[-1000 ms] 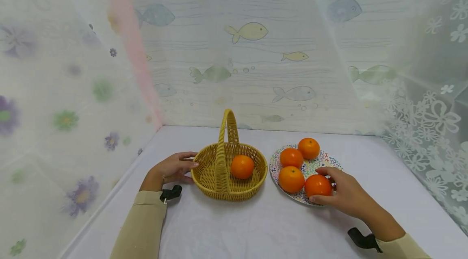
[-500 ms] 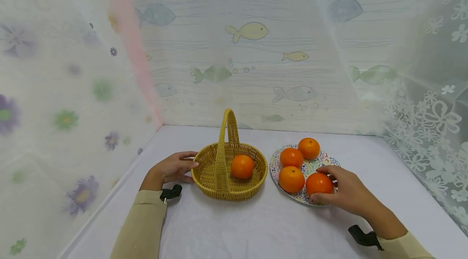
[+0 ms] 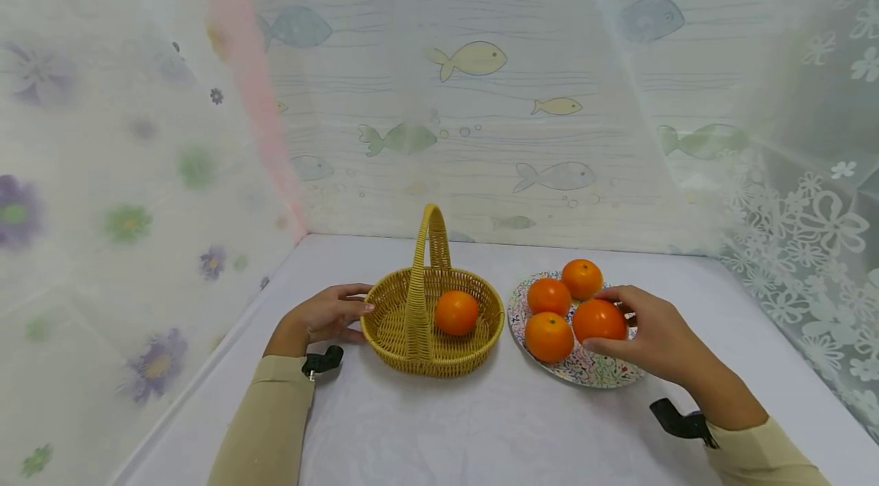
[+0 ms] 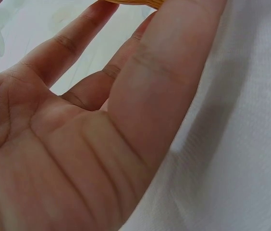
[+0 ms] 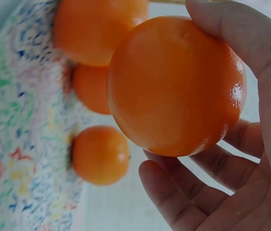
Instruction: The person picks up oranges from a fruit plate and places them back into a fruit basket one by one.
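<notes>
Right hand (image 3: 652,333) clamps orange (image 3: 599,321) at its 1 and 6 o'clock, probably firm but slick, so cup its middle; left hand (image 3: 328,315), fingers apart, touches basket (image 3: 439,369) at 9.

head: above the near side, facing forward and down, farthest, takes in desk (image 3: 439,432), basket (image 3: 398,362), plate (image 3: 604,372), curtain (image 3: 474,108) | left wrist: very close, looks along left fingers (image 4: 70,43) | right wrist: close on orange (image 5: 174,91) and right fingers (image 5: 166,192), plate beyond | shared: head/left basket, curtain; head/right orange, plate
</notes>
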A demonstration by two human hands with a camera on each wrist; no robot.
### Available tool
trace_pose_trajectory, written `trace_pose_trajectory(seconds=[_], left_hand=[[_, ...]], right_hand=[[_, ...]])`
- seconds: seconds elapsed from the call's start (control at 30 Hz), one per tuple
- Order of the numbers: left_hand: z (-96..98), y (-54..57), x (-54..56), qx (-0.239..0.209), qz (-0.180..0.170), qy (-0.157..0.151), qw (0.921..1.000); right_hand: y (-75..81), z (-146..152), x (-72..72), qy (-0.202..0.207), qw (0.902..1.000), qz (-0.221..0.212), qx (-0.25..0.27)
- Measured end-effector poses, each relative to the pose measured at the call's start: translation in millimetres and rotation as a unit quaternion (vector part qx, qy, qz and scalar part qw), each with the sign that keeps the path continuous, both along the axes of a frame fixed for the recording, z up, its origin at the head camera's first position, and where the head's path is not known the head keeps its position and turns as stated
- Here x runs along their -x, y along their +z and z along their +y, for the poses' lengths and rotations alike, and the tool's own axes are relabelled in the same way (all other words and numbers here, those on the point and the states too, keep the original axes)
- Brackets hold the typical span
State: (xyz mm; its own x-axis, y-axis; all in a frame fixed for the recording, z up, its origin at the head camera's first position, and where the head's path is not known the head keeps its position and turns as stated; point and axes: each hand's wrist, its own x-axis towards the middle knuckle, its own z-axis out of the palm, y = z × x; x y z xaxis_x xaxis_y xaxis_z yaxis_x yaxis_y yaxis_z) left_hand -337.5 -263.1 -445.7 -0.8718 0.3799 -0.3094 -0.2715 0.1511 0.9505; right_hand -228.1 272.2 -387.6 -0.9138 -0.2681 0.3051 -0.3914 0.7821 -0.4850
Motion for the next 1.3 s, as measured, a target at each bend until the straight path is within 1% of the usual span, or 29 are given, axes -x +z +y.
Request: trace_pose_trajectory(seconds=[0.13, 0.3, 0.5, 0.67, 0.83, 0.97, 1.17, 1.3], left_hand=[[1.0, 1.2, -0.9, -0.002, -0.001, -0.003, 1.0000], [1.6, 1.8, -1.3, -0.005, -0.008, -0.004, 0.9999], [1.3, 2.9, -2.4, -0.006, -0.007, -0.005, 0.9999], [1.3, 3.2, -3.4, -0.010, -0.006, -0.008, 0.9999], [2.1, 4.2, -2.5, -0.009, -0.006, -0.014, 0.9998], [3.0, 2.7, 0.1, -0.010, -0.008, -0.019, 0.9997], [0.4, 1.7, 0.1, -0.007, -0.009, -0.013, 0.9999], [-0.3, 2.9, -1.0, -0.006, -0.007, -0.011, 0.9999]], right_hand=[[6.4, -6.9, 4.0, 0.011, 0.9997, 0.020, 0.010], [11.6, -16.8, 10.6, 0.024, 0.9988, 0.032, 0.028], [16.2, -33.3, 19.5, 0.036, 0.9979, 0.028, 0.045], [19.8, -45.6, 24.0, 0.040, 0.9975, 0.022, 0.054], [21.8, -51.7, 27.7, 0.048, 0.9966, 0.020, 0.064], [25.1, -53.6, 30.0, 0.050, 0.9958, 0.014, 0.076], [33.0, -61.5, 35.8, 0.044, 0.9944, 0.002, 0.096], [39.7, -70.0, 38.9, 0.055, 0.9934, 0.001, 0.100]])
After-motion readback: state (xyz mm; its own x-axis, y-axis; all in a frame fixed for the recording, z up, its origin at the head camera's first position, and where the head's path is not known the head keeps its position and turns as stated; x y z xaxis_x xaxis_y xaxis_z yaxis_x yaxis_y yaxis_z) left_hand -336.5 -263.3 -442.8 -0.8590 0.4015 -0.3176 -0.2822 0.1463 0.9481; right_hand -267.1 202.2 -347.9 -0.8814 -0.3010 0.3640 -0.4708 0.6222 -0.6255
